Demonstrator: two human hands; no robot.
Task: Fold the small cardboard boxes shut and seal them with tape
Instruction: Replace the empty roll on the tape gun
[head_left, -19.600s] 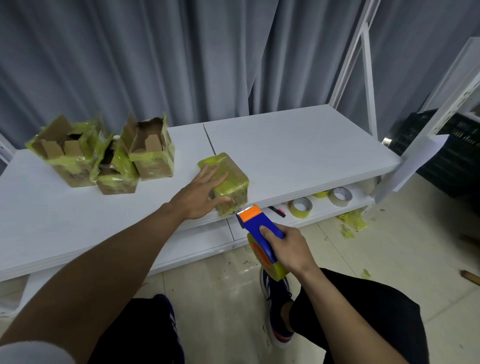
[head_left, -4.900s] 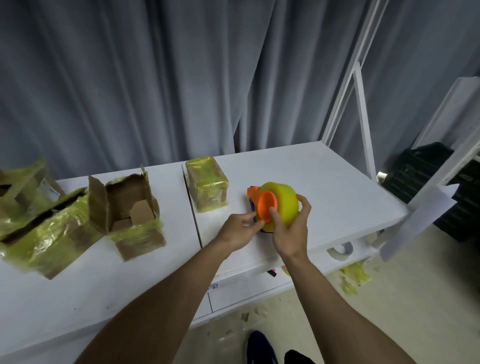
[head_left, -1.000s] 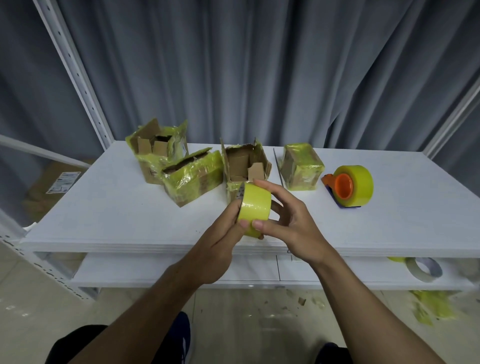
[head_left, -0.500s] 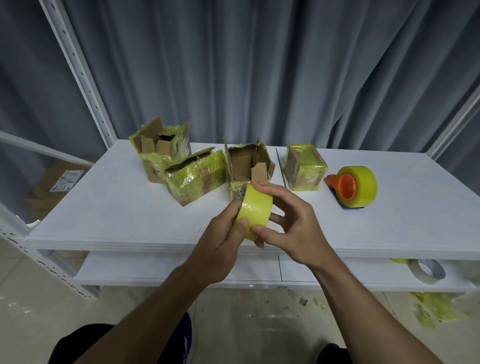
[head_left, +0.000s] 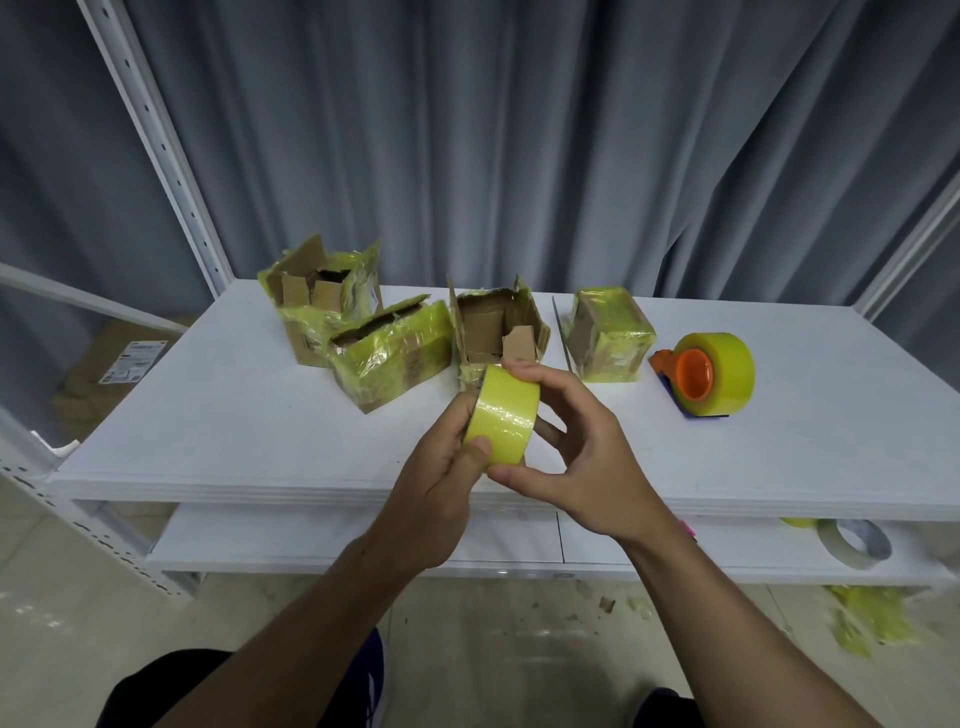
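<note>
Both hands hold a loose roll of yellow tape (head_left: 503, 419) above the front of the white table (head_left: 218, 415). My left hand (head_left: 441, 483) grips its left side with the thumb on the tape face. My right hand (head_left: 582, 462) pinches it between forefinger on top and thumb below. Behind the roll stands an open cardboard box (head_left: 498, 332) with its flaps up. A taped-shut box (head_left: 608, 332) sits to its right. Two more open boxes wrapped in yellow tape are further left, one tipped (head_left: 389, 353) and one upright (head_left: 317, 296).
A tape dispenser (head_left: 711, 374) with an orange core and a yellow roll lies on the table at the right. A lower shelf (head_left: 363, 540) holds a tape roll (head_left: 852, 543) at the right. Yellow tape scraps (head_left: 867, 618) litter the floor. A grey curtain hangs behind.
The dispenser, in my hands 4.9 s ago, now lies on the table and I hold a loose tape roll instead. Over the last second the roll has hardly moved.
</note>
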